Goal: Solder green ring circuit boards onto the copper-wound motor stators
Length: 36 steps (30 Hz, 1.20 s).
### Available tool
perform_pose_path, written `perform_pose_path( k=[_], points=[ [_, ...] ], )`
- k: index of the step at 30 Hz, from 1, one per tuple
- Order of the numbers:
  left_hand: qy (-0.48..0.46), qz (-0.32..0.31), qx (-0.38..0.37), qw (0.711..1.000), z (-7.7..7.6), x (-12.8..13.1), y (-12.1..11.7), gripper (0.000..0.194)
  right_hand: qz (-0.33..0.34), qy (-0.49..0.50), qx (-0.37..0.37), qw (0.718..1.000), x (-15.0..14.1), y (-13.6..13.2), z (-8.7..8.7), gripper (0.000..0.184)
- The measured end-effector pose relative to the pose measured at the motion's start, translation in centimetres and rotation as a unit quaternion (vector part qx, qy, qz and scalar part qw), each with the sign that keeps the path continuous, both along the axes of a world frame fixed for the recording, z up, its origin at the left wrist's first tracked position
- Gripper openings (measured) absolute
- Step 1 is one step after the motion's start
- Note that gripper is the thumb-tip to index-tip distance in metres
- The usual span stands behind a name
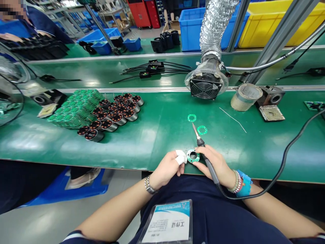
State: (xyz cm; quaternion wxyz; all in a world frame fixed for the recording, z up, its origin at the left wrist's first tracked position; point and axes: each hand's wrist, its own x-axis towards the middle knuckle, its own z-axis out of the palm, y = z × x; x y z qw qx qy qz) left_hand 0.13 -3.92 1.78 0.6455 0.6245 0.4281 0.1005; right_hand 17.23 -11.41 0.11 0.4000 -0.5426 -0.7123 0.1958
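My left hand (165, 166), with white covers on its fingertips, pinches the left edge of a round green circuit board (189, 156) near the table's front edge. A dark hole shows in the board's middle; whether a motor part sits beneath it is hidden. My right hand (218, 164) holds a soldering iron (201, 142) between thumb and fingers, its tip pointing forward, away from the board. Fingers of that same hand also touch the board's right side. Ahead of the iron's tip lie two flat green ring boards, a farther one (189, 118) and a nearer one (205, 130).
Copper-wound motor parts (119, 118) stand in rows at left, beside stacked green boards (73, 112). A fume fan (205, 88) hangs ahead. A solder wire (233, 118), a tape-wrapped pot (243, 98) and an iron stand (271, 112) are at right. The iron's cable (281, 162) crosses my right forearm.
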Motion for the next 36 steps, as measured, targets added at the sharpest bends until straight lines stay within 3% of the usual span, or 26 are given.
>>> perform_pose_path(
  k=[1, 3, 9, 15, 20, 25, 32, 36],
  points=[
    [-0.028, 0.017, -0.078, 0.996, 0.0, -0.1, 0.1, 0.019, 0.001, -0.002, -0.002, 1.000, 0.0, 0.0, 0.0, 0.029],
    [-0.068, 0.028, -0.161, 0.984, 0.1, -0.5, 0.3, 0.020, 0.005, -0.004, -0.006, 1.000, 0.0, 0.0, 0.1, 0.028],
    [-0.064, 0.017, -0.180, 0.981, -0.1, -0.7, 1.2, 0.027, 0.000, -0.001, 0.001, 1.000, 0.1, 0.1, -0.1, 0.029],
    [0.003, -0.001, -0.122, 0.992, 0.0, 0.6, 1.4, 0.029, 0.001, -0.003, -0.002, 1.000, 0.1, 0.1, -0.2, 0.029],
    [0.044, -0.042, -0.059, 0.996, 0.2, 0.3, 2.1, 0.031, -0.005, 0.000, 0.003, 1.000, -0.1, -0.1, -0.1, 0.029],
    [0.002, -0.066, 0.031, 0.997, 0.3, -0.3, 2.9, 0.023, -0.001, 0.015, -0.010, 1.000, 0.1, 0.1, 0.0, 0.030],
    [0.031, -0.084, 0.164, 0.982, 0.0, -0.5, 1.0, 0.018, 0.064, 0.001, -0.022, 0.998, 1.5, 0.8, 1.6, 0.037],
    [0.020, -0.081, 0.167, 0.982, 0.0, -0.4, 0.6, 0.016, 0.039, -0.014, -0.005, 0.999, 1.0, 0.8, 1.8, 0.033]
  ],
)
